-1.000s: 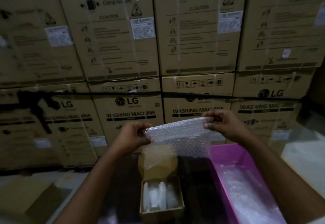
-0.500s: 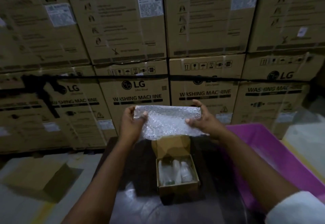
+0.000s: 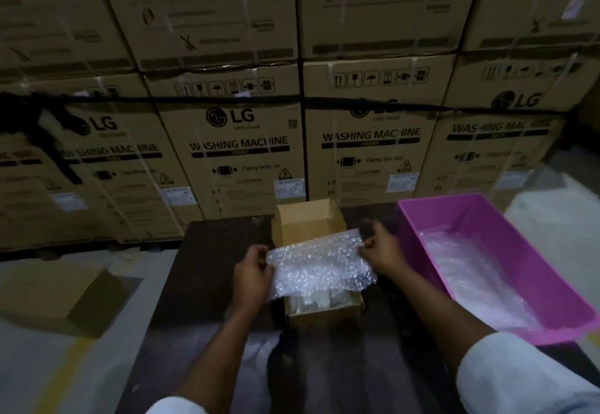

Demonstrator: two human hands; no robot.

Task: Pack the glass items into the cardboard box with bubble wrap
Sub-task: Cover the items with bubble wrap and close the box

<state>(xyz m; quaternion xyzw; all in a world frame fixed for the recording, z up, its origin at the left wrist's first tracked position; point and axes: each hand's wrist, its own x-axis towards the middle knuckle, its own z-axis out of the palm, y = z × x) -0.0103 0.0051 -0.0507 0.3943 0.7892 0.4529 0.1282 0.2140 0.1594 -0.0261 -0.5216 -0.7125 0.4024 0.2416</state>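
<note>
Left hand point(image 3: 256, 270) and right hand point(image 3: 380, 251) pinch wrap point(image 3: 319, 265) ends over box point(image 3: 324, 311); bin point(image 3: 422, 244) just right, surface point(image 3: 201, 283) bare left. Wrap lower than before.

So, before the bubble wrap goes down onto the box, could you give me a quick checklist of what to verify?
1. Both hands grip the sheet: left hand and right hand each pinch an end of the bubble wrap. Ok.
2. Sheet over the opening: it hangs across the cardboard box. Ok.
3. Lid flap out of the way: it stands up behind. Ok.
4. Glass items seated below the rim: mostly hidden by the sheet. Cannot tell.
5. Sheet covers the whole opening: the near edge shows uncovered. Not ok.
6. Spare wrap at hand: some lies in the pink tub. Ok.
</note>
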